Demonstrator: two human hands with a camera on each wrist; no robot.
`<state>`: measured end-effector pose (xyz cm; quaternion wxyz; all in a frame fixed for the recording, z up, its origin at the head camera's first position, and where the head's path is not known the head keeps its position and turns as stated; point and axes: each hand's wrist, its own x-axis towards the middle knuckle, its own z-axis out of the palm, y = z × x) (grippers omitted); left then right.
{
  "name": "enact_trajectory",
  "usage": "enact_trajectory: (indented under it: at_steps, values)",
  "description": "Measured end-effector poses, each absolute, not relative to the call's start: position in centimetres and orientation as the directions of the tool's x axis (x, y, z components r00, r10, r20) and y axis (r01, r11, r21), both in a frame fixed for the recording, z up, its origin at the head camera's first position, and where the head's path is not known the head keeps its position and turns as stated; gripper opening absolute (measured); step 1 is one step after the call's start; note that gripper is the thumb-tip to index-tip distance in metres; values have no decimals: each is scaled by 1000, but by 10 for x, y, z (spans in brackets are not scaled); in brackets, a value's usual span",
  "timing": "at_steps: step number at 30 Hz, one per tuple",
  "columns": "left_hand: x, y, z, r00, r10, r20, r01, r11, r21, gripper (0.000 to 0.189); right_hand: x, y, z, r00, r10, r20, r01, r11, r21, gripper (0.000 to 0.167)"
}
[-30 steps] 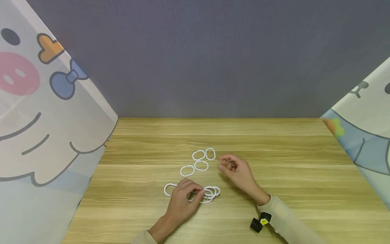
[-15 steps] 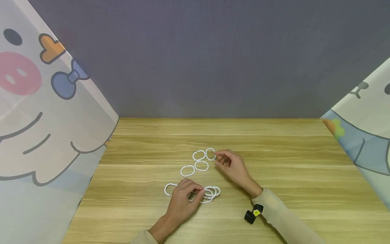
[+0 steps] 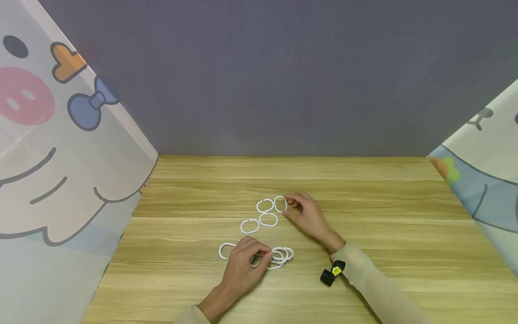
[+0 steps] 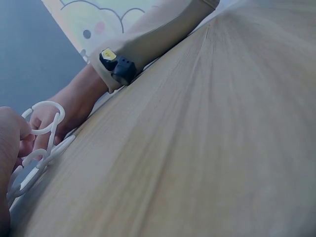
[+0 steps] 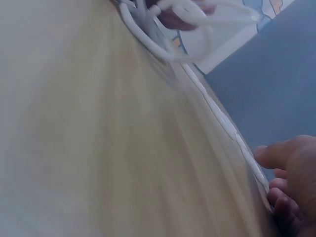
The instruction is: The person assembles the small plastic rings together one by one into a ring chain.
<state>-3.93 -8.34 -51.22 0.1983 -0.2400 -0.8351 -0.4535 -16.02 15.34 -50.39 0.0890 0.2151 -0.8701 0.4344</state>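
Note:
My left hand (image 3: pixel 244 265) pinches one of several white oval plastic links (image 3: pixel 279 248) between thumb and index finger. In the left wrist view the pinched link (image 4: pixel 60 109) stands raised, hooked to others that lie on the wood. Another white link (image 3: pixel 220 249) sticks out to the left of this hand, partly hidden by it. My right hand (image 3: pixel 309 218) is at the far-right link (image 3: pixel 287 205) of a second row, with thumb and index fingertips by its near and far ends. In the right wrist view its thumb (image 5: pixel 266 157) stands apart from the curled fingers.
Further links of that second row, a back one (image 3: pixel 257 207), a middle one (image 3: pixel 277 222) and a left one (image 3: pixel 241 227), lie flat on the wooden table (image 3: pixel 182 198). A grey panel (image 3: pixel 283 81) rises behind, with cartoon-printed walls at both sides.
My right hand has moved left and slightly away from me, reaching the far-right link. The left hand and the links stay where they were.

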Motion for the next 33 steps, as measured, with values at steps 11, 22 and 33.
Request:
enact_trajectory:
  at_steps: [11,22,33]
  values:
    - [-39,-84,-512,-818,228,528,566,487,666,13,-175,155,-498,-893,-387,232,-442,653,-615,58]
    - [-39,-85,-514,-795,227,562,593,483,644,17,-177,155,-491,-870,-452,196,-479,685,-549,61]
    - [-40,-84,-515,-793,227,565,596,481,643,17,-178,154,-487,-878,-444,177,-458,673,-581,53]
